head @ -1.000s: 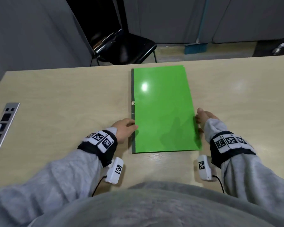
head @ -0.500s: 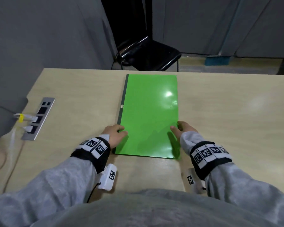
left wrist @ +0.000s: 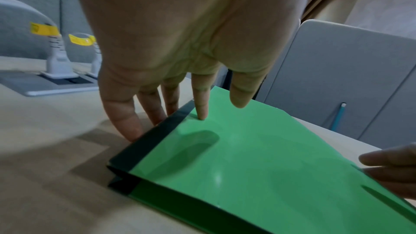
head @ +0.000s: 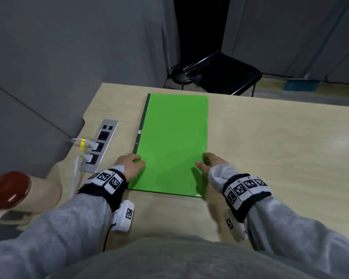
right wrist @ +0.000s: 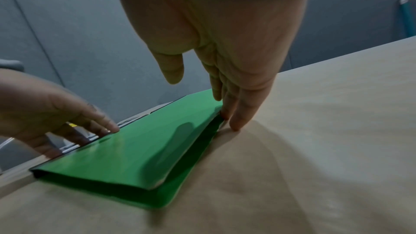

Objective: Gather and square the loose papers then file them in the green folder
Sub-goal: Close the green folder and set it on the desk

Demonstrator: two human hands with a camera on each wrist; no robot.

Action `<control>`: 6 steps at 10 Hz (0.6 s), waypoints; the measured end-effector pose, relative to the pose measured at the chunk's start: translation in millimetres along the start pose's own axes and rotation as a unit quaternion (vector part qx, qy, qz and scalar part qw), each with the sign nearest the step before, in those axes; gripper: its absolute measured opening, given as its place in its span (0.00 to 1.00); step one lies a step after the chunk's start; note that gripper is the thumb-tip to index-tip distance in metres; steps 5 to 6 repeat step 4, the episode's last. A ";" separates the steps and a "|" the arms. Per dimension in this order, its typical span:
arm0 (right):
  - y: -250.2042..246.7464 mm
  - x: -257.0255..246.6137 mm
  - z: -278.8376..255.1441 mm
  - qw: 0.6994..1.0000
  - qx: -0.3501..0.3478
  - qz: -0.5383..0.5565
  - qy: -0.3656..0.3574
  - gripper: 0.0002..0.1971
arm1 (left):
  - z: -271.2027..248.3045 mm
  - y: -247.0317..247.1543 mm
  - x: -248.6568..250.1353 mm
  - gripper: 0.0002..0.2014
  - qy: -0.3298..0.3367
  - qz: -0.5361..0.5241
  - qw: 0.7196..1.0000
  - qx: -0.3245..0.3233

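L hand [head: 129, 165] is spread, fingers nearly straight: index tip presses down on the glossy green plastic folder [head: 171, 143] just inside its dark spine strip [left wrist: 155, 138], the other fingertips touch the strip's outer edge and the tabletop [head: 270, 158] beside it; thumb hovers above the cover w/o contact. Nothing gripped.

R hand [head: 211, 164] also has straight, extended fingers. Fingertips sit at the folder's open long edge, on the side opposite the L hand; one or two tips tuck under the top cover, which is lifted slightly there, while the little finger rests on the tabletop. Thumb hangs free above the cover. Not curled round anything.

Folder lies flat between both hands, closed except for that small gap at the R fingertips. Smooth, shiny, rectangular, rounded corners; darker green inner flap shows in the gap. Whether papers are inside: can't tell.

Tabletop is pale wood-grain laminate, matte. Beyond the L hand, a brushed-metal socket strip [head: 100, 147] set in the surface, w/ white plugs [left wrist: 56, 61] carrying yellow tags. Past the folder's far end, a black chair [head: 220, 74].
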State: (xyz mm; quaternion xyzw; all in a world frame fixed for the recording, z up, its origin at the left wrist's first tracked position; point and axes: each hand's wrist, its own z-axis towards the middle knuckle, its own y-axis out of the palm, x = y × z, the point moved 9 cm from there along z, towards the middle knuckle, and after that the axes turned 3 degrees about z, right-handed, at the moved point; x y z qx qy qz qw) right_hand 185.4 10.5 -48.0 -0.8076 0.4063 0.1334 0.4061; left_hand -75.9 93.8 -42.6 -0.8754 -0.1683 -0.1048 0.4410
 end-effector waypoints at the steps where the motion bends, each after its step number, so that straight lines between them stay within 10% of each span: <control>1: 9.1 -3.6 8.9 1.000 0.006 0.003 0.005 0.32 | 6.6 -8.6 -7.7 0.23 0.007 -0.005 1.000 0.005; 6: -31.3 22.9 -33.7 0.999 0.032 0.031 -0.018 0.37 | -19.9 -26.0 -15.5 0.23 0.003 0.044 0.996 0.078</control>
